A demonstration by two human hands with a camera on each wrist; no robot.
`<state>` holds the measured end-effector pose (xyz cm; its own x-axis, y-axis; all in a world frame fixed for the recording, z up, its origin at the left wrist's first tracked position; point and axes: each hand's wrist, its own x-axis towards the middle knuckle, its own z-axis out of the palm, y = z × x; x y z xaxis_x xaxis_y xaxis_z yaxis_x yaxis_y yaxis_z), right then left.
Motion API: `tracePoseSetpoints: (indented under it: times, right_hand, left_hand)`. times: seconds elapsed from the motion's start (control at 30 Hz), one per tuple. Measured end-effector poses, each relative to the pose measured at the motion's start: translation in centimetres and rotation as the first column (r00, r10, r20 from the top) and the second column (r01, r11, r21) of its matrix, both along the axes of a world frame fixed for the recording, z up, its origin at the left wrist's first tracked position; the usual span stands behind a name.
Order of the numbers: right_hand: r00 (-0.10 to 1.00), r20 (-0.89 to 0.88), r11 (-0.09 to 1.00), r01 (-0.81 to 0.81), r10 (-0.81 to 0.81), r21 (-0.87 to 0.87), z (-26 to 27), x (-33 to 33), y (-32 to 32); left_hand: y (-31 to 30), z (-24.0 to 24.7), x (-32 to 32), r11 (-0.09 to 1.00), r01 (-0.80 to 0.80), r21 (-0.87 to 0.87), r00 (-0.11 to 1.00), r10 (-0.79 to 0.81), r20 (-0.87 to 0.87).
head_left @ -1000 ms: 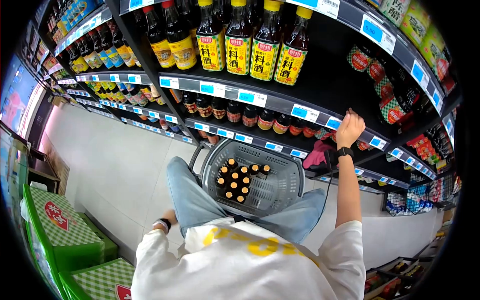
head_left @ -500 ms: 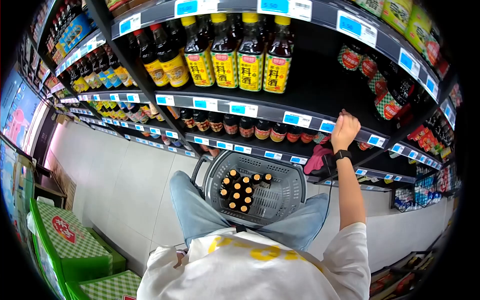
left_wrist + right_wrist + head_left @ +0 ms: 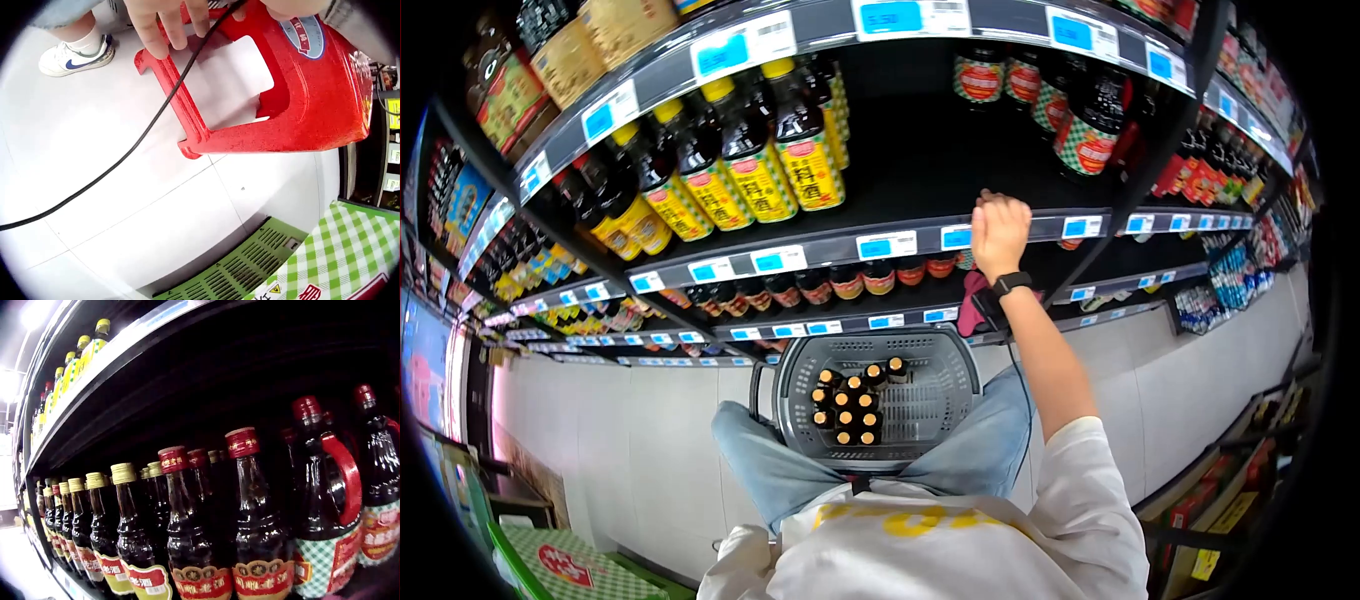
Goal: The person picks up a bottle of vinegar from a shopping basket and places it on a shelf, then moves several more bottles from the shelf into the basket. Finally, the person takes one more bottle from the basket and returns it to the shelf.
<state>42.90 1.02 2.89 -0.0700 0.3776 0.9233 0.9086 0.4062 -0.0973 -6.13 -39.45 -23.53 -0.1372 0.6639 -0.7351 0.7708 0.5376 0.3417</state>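
Observation:
In the head view my right hand (image 3: 1002, 235) grips the front edge of a shelf (image 3: 1040, 228), fingers bent over it beside a price tag. Its wrist wears a dark watch (image 3: 1012, 283). The right wrist view looks into the shelf below, and that hand is out of its frame. My left hand is hidden in the head view; the left wrist view shows its fingers (image 3: 172, 28) round a leg of a red plastic stool (image 3: 300, 106). A thin black cable (image 3: 134, 147) passes in front of the stool.
A grey shopping basket (image 3: 930, 390) holding several dark bottles (image 3: 845, 400) stands between the knees. Yellow-labelled bottles (image 3: 755, 180) and red-labelled bottles (image 3: 1090, 140) stand on the shelf. Handled jugs (image 3: 325, 512) stand lower. A pink cloth-like item (image 3: 972, 305) hangs near the right wrist.
The head view has swung to the right, so shelf and basket shift left. My right hand stays on the shelf edge. My left hand, visible earlier at the left, has gone out of the head view.

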Motion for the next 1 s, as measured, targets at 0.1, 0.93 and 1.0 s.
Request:
tracePoseSetpoints:
  times: [0.1, 0.93, 1.0]
  right_hand:
    - [1.000, -0.010, 1.000, 0.005, -0.005, 0.019, -0.1, 0.0, 0.2]
    - [0.999, -0.032, 1.000, -0.010, 0.011, 0.027, -0.1, -0.2, 0.2]
    - [1.000, -0.024, 1.000, 0.012, -0.011, 0.016, -0.3, -0.1, 0.2]
  left_hand:
    - [1.2, -0.1, -0.1, 1.000, 0.012, 0.001, 1.000, -0.012, -0.008]
    - [-1.6, -0.7, -1.1, 0.998, -0.040, -0.042, 0.997, 0.037, -0.062]
    - [-2.9, -1.1, -1.5, 0.998, -0.042, -0.046, 0.997, 0.039, -0.065]
